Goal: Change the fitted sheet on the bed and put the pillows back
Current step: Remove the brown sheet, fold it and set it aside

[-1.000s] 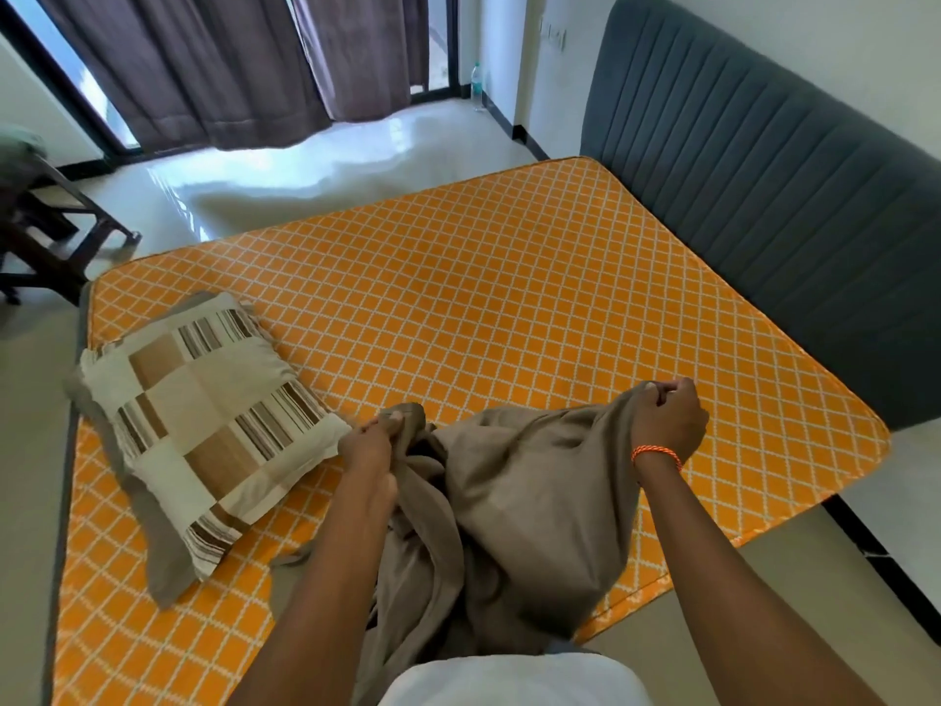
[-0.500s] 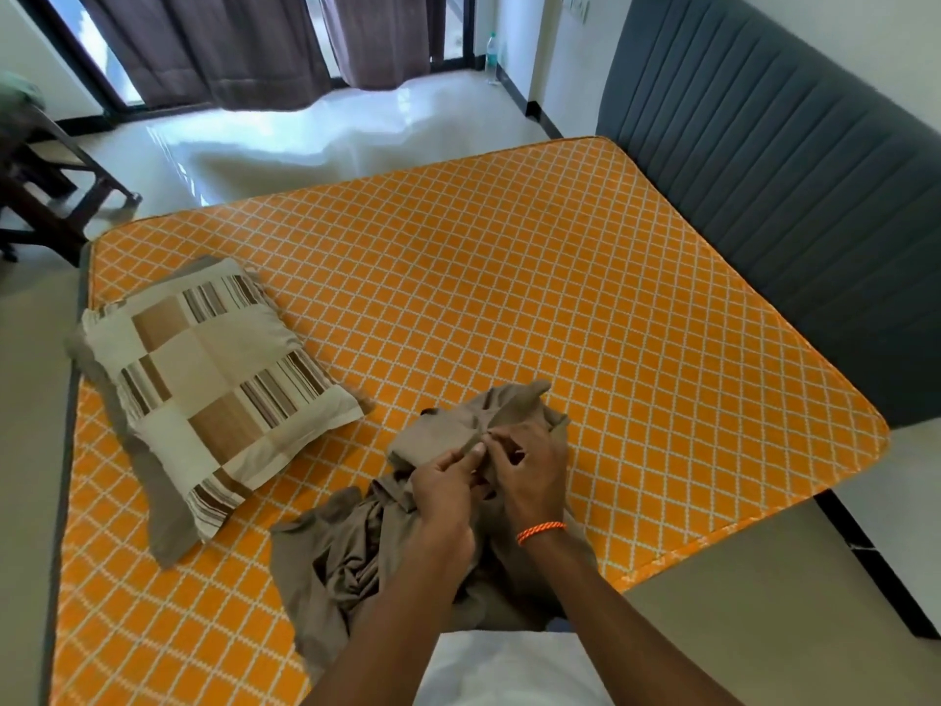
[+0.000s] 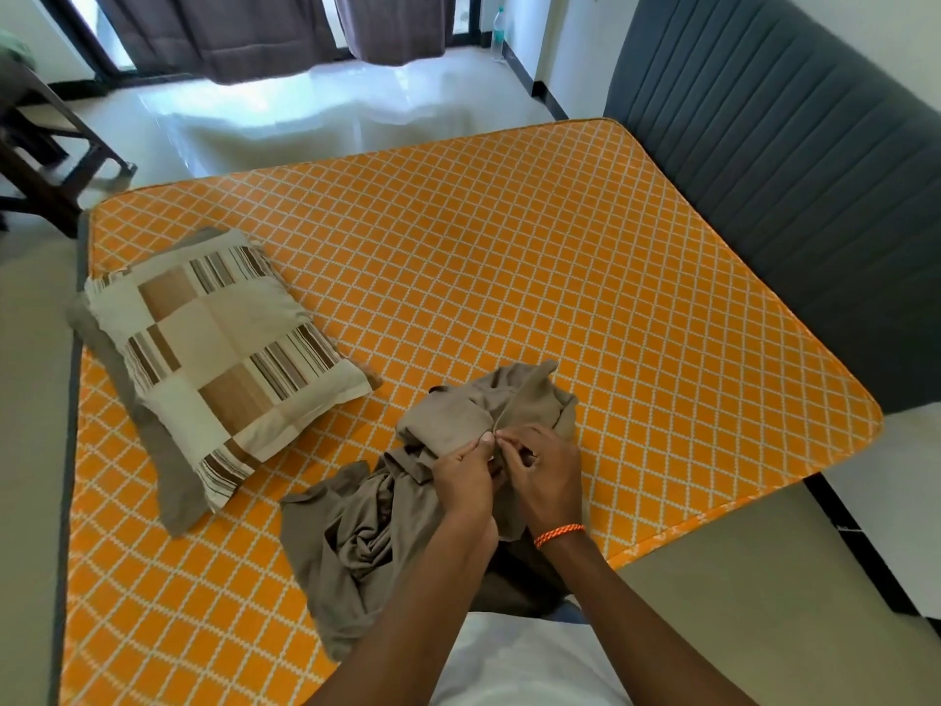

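Head view: no legible writing.

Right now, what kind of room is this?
Most likely a bedroom. There is a bare orange mattress against a padded grey headboard, with a striped pillow lying on it, and curtains hang at the far window.

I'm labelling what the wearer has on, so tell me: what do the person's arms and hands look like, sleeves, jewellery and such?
Both forearms are bare, with no sleeves in view. The right wrist carries a thin braided orange band. The left hand and its wrist carry nothing, and no rings or gloves show on the right hand. A white top shows at the bottom edge.
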### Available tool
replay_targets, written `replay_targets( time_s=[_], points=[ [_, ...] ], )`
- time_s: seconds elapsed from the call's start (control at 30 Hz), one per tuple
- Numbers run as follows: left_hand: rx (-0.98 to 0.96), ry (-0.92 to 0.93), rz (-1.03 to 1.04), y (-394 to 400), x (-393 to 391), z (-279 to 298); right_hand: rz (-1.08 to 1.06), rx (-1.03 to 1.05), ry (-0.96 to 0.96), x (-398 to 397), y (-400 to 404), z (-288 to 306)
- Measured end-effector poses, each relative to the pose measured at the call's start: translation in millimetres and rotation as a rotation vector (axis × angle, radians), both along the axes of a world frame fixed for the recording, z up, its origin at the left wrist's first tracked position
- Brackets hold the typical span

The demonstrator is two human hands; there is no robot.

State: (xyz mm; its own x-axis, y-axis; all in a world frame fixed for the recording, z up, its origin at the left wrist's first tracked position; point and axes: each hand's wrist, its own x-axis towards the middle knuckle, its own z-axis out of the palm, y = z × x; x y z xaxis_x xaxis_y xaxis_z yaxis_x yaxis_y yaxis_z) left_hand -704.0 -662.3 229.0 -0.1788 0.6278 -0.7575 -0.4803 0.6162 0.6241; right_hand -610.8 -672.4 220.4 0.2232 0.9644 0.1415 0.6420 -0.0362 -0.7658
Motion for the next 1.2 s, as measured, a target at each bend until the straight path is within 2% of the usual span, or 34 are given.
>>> replay_targets(
  time_s=[0.2, 0.37, 0.5, 0.63, 0.77, 0.9, 1.0, 1.1, 1.2],
  points=[
    [-0.069, -0.099, 0.088, -6, -3, 2, 0.029, 0.033, -0.101, -8, -18, 0],
    [-0.028, -0.055, 0.048, -15, -3, 8, 0.008, 0.033, -0.147, -14, -25, -2],
    [0.079, -0.072, -0.023, -18, -4, 19, -0.018, 0.077, -0.105, -15, -24, 3],
    [0.035, -0.062, -0.018, -17, -11, 18, 0.019, 0.065, 0.010, -14, -24, 1],
    [0.033, 0.078, -0.060, -14, -13, 4, 0.064, 0.001, 0.158, -12, -21, -3],
    [0.064, 0.392, -0.163, -8, -6, -13, 0.036, -0.136, 0.369, -4, 3, -15],
    [0.056, 0.506, -0.169, -7, 2, -18, -0.005, -0.154, 0.308, 14, 36, -36],
    [0.023, 0.471, -0.070, -9, 11, -23, -0.014, -0.219, 0.215, 37, 75, -65],
    [0.058, 0.436, 0.035, -12, 21, -15, 0.124, -0.416, 0.152, 57, 114, -92]
  ],
)
